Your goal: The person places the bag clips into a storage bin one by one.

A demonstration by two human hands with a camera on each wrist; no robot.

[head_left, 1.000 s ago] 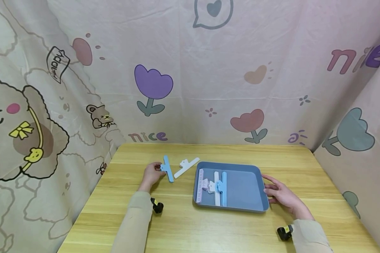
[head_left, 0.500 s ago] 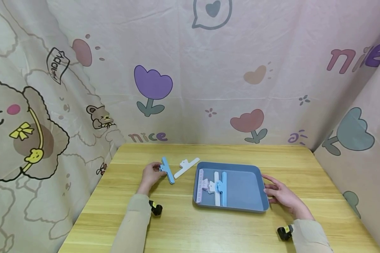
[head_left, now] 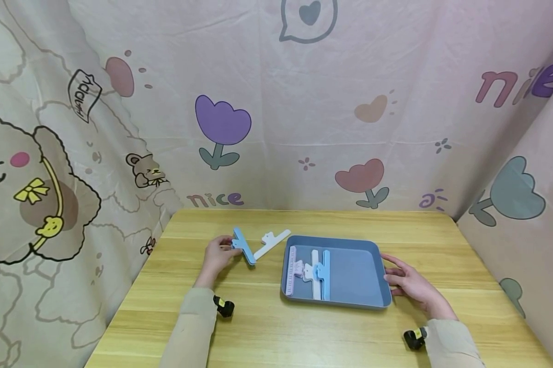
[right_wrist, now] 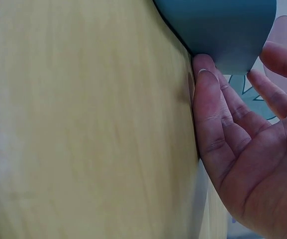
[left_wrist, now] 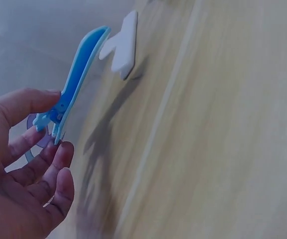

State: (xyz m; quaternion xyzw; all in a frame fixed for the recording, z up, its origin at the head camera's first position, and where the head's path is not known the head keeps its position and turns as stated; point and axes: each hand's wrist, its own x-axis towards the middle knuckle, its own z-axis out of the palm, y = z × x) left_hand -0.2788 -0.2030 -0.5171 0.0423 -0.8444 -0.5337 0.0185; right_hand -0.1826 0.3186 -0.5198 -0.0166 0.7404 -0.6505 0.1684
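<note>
My left hand (head_left: 217, 258) pinches a blue bag clip (head_left: 244, 247) by its handle, between thumb and fingers. In the left wrist view the blue clip's long bar (left_wrist: 86, 57) tilts upward, held off the table. Just beyond it a white clip (head_left: 271, 244) lies slantwise on the wood. My right hand (head_left: 412, 282) rests against the outer right wall of a blue-grey tray (head_left: 356, 304); its fingers are loosely extended along the wall. At the tray's left side lie a lilac clip (head_left: 291, 271), a second white clip (head_left: 315, 286) and a second blue clip (head_left: 326, 276), roughly parallel.
The wooden table (head_left: 276, 332) ends at a patterned curtain (head_left: 276, 128) behind and at both sides. Small black cameras (head_left: 224, 306) are worn on the wrists.
My left hand has shifted slightly left and turned the blue clip a little, so its lower end now appears beside the white clip's near end. The right hand and tray have stayed put.
</note>
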